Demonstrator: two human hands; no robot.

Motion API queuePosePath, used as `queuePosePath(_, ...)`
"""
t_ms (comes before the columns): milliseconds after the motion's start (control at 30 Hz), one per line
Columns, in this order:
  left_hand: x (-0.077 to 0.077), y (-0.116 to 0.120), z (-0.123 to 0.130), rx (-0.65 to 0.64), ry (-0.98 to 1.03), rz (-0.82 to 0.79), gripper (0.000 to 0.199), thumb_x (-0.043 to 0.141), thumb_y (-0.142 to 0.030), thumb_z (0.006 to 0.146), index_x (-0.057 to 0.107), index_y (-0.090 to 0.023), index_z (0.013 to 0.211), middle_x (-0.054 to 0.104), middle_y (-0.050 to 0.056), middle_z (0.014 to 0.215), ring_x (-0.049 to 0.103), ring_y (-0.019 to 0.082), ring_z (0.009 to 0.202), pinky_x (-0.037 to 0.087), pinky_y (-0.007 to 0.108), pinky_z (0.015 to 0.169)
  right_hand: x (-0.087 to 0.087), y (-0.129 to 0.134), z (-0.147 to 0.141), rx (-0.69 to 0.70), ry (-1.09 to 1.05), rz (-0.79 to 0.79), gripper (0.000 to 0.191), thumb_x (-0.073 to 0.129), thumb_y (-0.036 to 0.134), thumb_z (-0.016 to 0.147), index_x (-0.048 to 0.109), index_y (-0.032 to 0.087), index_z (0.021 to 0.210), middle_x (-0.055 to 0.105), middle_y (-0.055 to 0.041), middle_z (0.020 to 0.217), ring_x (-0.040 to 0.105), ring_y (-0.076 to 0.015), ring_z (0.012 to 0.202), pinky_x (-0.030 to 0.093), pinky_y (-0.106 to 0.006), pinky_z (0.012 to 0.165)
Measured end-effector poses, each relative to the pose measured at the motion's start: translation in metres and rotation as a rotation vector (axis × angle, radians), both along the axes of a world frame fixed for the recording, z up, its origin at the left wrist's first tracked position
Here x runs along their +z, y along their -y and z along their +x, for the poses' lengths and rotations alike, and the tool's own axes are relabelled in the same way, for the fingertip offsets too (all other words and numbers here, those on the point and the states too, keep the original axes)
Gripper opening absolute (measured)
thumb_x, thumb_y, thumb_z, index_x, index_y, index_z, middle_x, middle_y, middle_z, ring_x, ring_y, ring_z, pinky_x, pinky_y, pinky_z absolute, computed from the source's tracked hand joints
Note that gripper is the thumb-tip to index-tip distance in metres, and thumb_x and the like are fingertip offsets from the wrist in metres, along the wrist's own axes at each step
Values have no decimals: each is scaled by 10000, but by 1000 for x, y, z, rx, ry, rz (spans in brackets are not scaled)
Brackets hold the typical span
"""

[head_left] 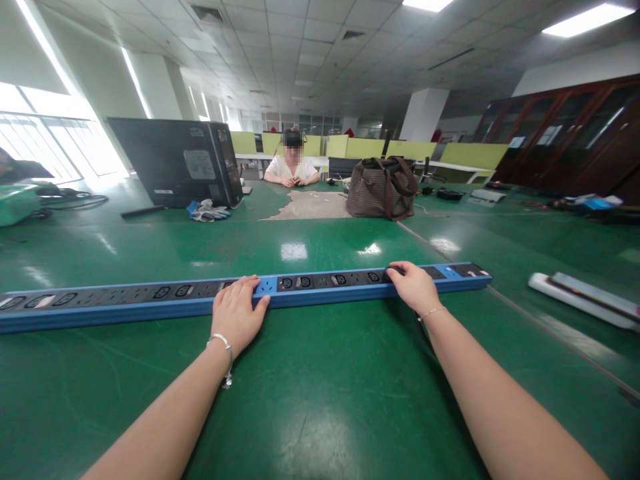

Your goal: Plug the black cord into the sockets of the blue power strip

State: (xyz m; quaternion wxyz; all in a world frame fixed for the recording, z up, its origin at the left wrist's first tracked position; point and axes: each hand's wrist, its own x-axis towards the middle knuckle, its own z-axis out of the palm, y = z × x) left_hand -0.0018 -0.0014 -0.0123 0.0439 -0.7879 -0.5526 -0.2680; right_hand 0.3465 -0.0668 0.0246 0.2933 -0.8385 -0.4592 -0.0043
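Note:
A long blue power strip (pixel 320 298) with a row of black sockets lies across the green table. My left hand (pixel 239 313) rests on the strip left of the middle, fingers over its top and thumb apart beside a blue socket. My right hand (pixel 414 287) is closed around a black plug (pixel 395 272) at the strip's sockets, right of the middle. Part of a black cable (pixel 425 330) hangs below that hand, partly hidden by the wrist. Whether the plug is fully seated cannot be made out.
Beyond the strip stand a black computer case (pixel 185 163), grey-blue gloves (pixel 209 211) and a brown bag (pixel 383 190). A person (pixel 293 163) sits across the green table (pixel 320 400). A white long object (pixel 585 300) lies at the right.

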Motion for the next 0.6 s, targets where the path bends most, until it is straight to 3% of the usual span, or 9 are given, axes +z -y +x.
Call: queuePosePath(600, 1, 0, 0, -7, 12, -10, 398, 413, -408, 850, 533, -198, 1166, 564, 74, 1278, 457, 235, 1224, 287, 433, 1037, -8, -2, 1, -7, -117, 144, 319, 536, 395, 731, 686, 206, 939, 675, -50, 812, 595, -178, 741, 441, -289, 679)
